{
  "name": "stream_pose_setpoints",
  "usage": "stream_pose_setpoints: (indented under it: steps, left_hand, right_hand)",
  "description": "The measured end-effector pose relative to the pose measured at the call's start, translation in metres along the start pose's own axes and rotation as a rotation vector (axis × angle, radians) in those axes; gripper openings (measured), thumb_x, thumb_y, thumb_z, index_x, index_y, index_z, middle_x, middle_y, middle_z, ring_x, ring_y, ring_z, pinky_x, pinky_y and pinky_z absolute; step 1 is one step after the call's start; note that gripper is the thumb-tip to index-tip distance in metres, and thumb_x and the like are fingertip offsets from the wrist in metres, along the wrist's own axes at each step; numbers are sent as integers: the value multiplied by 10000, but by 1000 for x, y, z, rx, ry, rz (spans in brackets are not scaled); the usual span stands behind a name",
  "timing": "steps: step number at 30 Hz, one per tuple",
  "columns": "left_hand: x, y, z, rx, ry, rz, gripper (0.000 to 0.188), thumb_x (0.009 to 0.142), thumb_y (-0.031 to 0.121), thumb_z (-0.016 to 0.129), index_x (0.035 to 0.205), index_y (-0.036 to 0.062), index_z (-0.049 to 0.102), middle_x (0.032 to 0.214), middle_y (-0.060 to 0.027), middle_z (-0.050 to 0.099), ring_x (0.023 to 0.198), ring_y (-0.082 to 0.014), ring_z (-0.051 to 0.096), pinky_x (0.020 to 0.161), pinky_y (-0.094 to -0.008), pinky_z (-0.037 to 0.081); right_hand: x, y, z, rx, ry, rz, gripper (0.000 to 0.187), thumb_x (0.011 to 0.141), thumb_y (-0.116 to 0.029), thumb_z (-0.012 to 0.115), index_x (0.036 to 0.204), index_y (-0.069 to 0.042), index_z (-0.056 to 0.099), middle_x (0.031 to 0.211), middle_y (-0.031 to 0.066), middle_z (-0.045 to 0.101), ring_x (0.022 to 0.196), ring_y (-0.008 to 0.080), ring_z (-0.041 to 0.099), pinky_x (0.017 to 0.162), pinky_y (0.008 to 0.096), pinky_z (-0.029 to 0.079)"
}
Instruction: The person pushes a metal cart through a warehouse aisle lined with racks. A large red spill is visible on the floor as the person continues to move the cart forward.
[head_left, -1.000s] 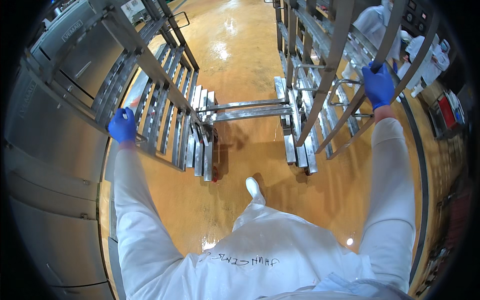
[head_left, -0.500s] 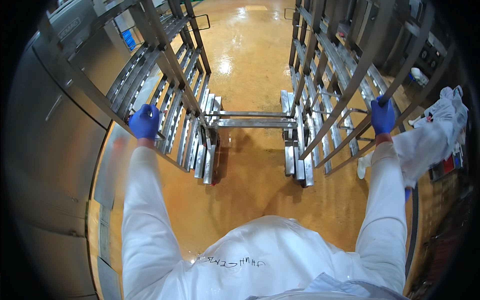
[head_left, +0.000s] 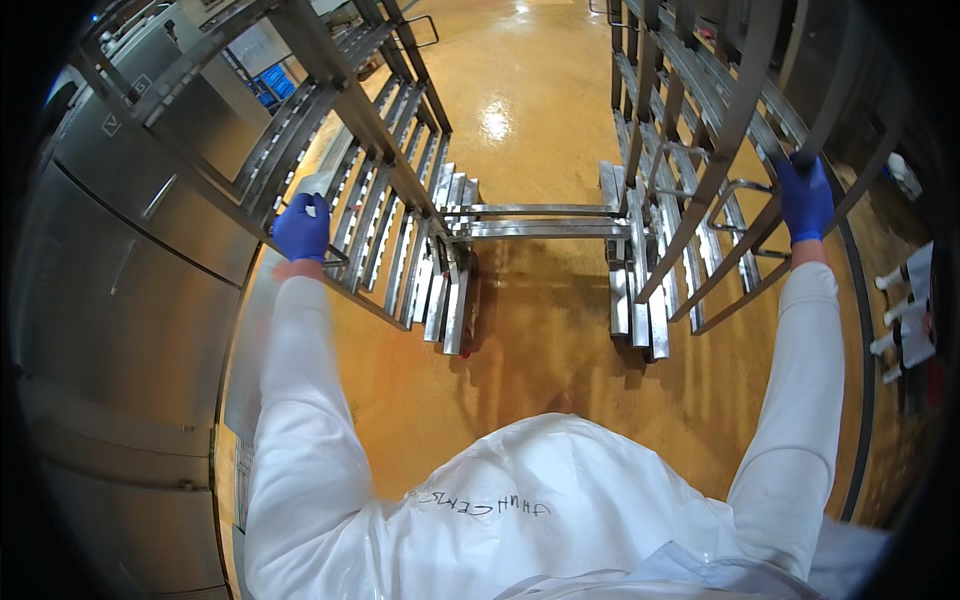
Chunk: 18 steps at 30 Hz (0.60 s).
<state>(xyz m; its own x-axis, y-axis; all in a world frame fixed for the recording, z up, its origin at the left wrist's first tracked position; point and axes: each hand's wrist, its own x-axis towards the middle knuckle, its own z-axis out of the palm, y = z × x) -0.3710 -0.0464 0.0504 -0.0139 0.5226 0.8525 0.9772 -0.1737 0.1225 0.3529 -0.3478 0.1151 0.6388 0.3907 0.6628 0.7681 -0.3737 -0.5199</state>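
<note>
Two tall stainless steel rack sides stand before me, the left rack side (head_left: 362,118) and the right rack side (head_left: 735,105), both slatted with rails. Low crossbars (head_left: 540,229) join them near the floor. My left hand (head_left: 302,230), in a blue glove, is closed round the near edge of the left rack side; a bent metal handle sits just beside it. Wrapped round an upright of the right rack side is my right hand (head_left: 807,200), also blue-gloved. Both arms are stretched wide in white sleeves. The rails nearest me carry nothing that I can see.
Steel cabinets (head_left: 140,270) line the left side close to my arm. Blue crates (head_left: 274,84) stand beyond the left rack side. The orange-brown floor (head_left: 510,100) shines wet. White fittings (head_left: 908,325) show at the far right, past a dark floor strip (head_left: 863,390).
The cabinets and floor have shifted in view as I and the rack move along. The person in white at the right has passed toward the lower right. Both hands keep their grip.
</note>
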Motion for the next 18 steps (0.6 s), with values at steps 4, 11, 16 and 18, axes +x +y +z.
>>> stream_pose_setpoints:
  steps: [4, 11, 16, 18]
  left_hand:
    - [5, -6, -4, 3, -53, 7, 308, 879, 427, 646, 751, 153, 700, 656, -184, 675, 627, -391, 664, 643, -476, 518]
    - [1, 10, -4, -126, 46, -18, 268, 858, 399, 677, 763, 152, 720, 653, -126, 682, 647, -350, 670, 676, -446, 509]
    - [0, 27, -11, -200, 80, 25, 202, 834, 348, 706, 734, 175, 730, 589, -80, 644, 588, -301, 652, 645, -428, 500]
    - [3, 24, -21, -261, 38, 82, 188, 826, 335, 714, 725, 177, 723, 564, -69, 625, 572, -291, 643, 628, -422, 497]
  right_hand:
    - [-4, 5, 7, -15, -18, 38, 424, 867, -454, 684, 1134, -126, 685, 1101, 162, 726, 1082, 390, 665, 885, 466, 515]
    - [23, 49, 4, 106, 27, -131, 384, 898, -382, 721, 1101, -60, 676, 1036, 119, 739, 969, 284, 705, 856, 386, 504]
    - [32, 85, -5, 4, 44, -164, 389, 894, -357, 735, 1158, -76, 681, 1068, 130, 737, 1006, 303, 704, 886, 399, 510]
    - [8, 89, 6, -57, 0, -35, 381, 901, -347, 724, 1173, -85, 676, 1094, 141, 731, 1042, 314, 695, 900, 402, 507]
